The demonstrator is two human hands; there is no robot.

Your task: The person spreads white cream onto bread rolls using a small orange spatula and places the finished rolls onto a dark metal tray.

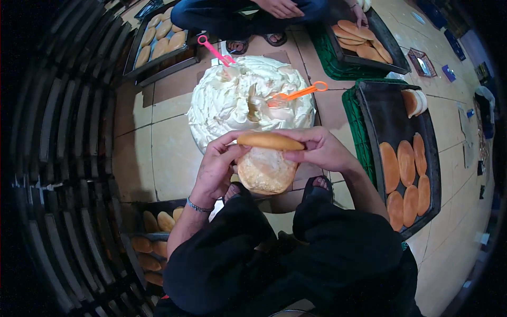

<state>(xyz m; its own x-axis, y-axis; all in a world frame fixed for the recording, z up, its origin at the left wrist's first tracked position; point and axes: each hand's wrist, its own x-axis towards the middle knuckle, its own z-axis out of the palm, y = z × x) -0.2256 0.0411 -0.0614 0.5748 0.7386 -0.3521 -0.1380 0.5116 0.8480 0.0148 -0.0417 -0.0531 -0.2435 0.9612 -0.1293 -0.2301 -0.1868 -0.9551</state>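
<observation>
A split bread bun (266, 173) is held up between my two hands, in front of a large mound of pale cream (216, 108). Its upper half is tipped back as a golden crusted strip, and the white crumb inside faces me. My left hand (215, 162) grips the bun's left side, thumb at the opening. On the other side my right hand (319, 149) pinches it the same way. Stuck in the cream are an orange plastic utensil (301, 93) with a ring-ended handle and a pink one (212, 50); their working ends are partly buried.
At right, a dark tray (388, 105) on a green crate holds several buns and a cream-filled one. Another person's hand (360, 17) touches buns in the far right tray (393, 64). More buns (161, 47) lie far left. Dark stacked racks (95, 132) line the left.
</observation>
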